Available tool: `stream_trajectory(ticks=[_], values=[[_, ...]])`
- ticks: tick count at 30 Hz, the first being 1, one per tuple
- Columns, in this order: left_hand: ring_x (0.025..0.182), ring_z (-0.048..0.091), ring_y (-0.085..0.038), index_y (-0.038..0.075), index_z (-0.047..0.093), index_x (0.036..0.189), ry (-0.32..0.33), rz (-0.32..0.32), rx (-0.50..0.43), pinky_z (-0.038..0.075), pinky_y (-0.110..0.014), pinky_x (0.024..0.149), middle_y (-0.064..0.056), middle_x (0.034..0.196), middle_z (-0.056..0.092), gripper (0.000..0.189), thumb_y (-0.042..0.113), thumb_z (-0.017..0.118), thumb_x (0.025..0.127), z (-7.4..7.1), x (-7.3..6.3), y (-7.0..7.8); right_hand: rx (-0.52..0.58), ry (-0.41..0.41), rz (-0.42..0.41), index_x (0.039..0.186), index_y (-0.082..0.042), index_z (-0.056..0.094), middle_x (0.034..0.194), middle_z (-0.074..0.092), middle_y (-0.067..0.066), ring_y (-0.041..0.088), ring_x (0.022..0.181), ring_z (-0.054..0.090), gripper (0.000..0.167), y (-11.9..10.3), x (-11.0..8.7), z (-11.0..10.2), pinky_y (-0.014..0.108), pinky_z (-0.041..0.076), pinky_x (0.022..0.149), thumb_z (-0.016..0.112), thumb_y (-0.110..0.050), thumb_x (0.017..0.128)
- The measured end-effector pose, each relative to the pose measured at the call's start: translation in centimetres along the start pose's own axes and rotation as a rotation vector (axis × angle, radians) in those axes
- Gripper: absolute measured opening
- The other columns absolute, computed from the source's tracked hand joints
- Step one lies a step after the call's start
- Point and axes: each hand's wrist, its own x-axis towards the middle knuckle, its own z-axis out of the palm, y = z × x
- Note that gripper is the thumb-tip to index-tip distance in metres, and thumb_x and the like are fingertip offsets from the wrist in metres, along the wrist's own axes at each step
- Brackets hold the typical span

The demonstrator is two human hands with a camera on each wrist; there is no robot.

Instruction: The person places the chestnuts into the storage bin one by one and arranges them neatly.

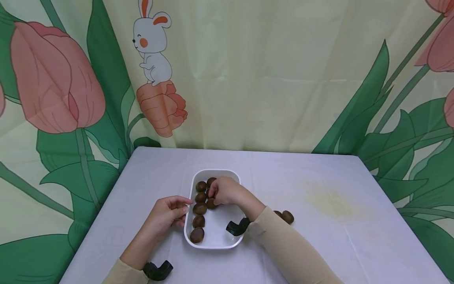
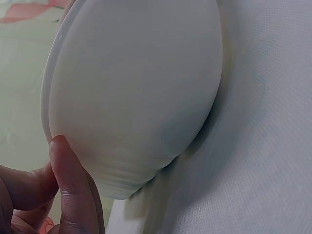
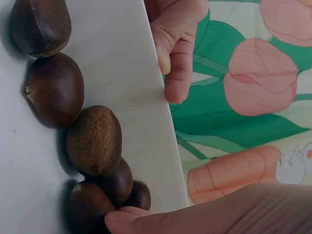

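Glossy brown chestnuts stand in a column along the left side of a white tray, with a shorter second column beside it. My right hand reaches over the tray. Its thumb and fingers pinch a chestnut of the second column, low in the tray; the fingers' far side is hidden in the right wrist view. My left hand is at the tray's left side. In the left wrist view, a fingertip of the left hand touches the outer wall just under the rim.
Two loose chestnuts lie on the white tablecloth right of the tray, partly behind my right sleeve. Black wrist devices sit on both wrists. A curtain printed with tulips and a rabbit hangs behind the table.
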Motion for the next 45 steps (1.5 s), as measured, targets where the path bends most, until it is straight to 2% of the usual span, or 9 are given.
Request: stream_trajectory(ticks=[6,11,15,18,23,31,45], values=[[0.069,0.067,-0.018,-0.004,0.075,0.124,0.0,0.0,0.002,0.06,-0.027,0.057,-0.009,0.092,0.07,0.026,-0.004,0.071,0.098,0.0,0.0,0.1,0.01,0.001,0.008,0.09,-0.011,0.079,0.073,0.068,-0.003,0.014,0.069,0.06,0.02,-0.4,-0.2,-0.3,0.023,0.049,0.06,0.08,0.006,0.08],[0.069,0.067,-0.018,-0.005,0.075,0.123,-0.002,0.004,-0.002,0.06,-0.027,0.057,-0.008,0.091,0.07,0.026,-0.004,0.071,0.098,0.0,-0.1,0.0,0.109,-0.012,0.043,0.093,-0.007,0.079,0.08,0.072,0.002,0.015,0.07,0.065,0.021,-0.5,-0.6,-0.8,0.024,0.056,0.059,0.075,0.009,0.081],[0.068,0.067,-0.018,-0.004,0.075,0.124,-0.004,0.006,0.004,0.06,-0.027,0.057,-0.009,0.091,0.07,0.026,-0.004,0.071,0.098,0.0,-0.1,0.0,0.204,-0.021,0.045,0.096,-0.002,0.079,0.084,0.074,0.005,0.022,0.075,0.072,0.021,-0.5,-1.1,-1.3,0.033,0.066,0.066,0.073,0.012,0.082],[0.068,0.068,-0.018,-0.003,0.075,0.124,-0.004,0.005,0.012,0.061,-0.027,0.058,-0.009,0.091,0.07,0.026,-0.004,0.071,0.098,-0.1,0.0,0.0,0.242,-0.025,0.045,0.098,-0.001,0.078,0.087,0.074,0.006,0.024,0.078,0.072,0.02,-0.4,-1.4,-1.8,0.038,0.068,0.071,0.072,0.012,0.085],[0.067,0.067,-0.018,-0.004,0.074,0.124,-0.012,0.012,0.011,0.06,-0.026,0.057,-0.007,0.089,0.07,0.026,-0.004,0.071,0.098,-0.1,0.0,0.0,0.291,-0.026,0.052,0.104,-0.001,0.078,0.098,0.078,0.014,0.019,0.081,0.07,0.022,-0.2,-2.0,-2.4,0.036,0.068,0.072,0.069,0.012,0.088],[0.066,0.067,-0.018,-0.006,0.074,0.124,-0.018,0.029,0.014,0.059,-0.027,0.056,-0.007,0.086,0.07,0.027,-0.003,0.072,0.097,-0.2,0.0,0.0,0.381,-0.028,0.048,0.12,0.001,0.075,0.112,0.078,0.023,0.019,0.086,0.073,0.037,0.5,-3.3,-3.4,0.034,0.068,0.073,0.067,0.014,0.086],[0.065,0.067,-0.017,-0.006,0.074,0.124,-0.018,0.029,0.028,0.059,-0.027,0.056,-0.007,0.085,0.069,0.027,-0.004,0.072,0.097,-0.1,0.0,0.0,0.483,0.045,0.07,0.12,-0.002,0.075,0.116,0.076,0.024,0.024,0.09,0.073,0.032,2.3,-6.4,-5.2,0.036,0.068,0.076,0.068,0.01,0.091]])
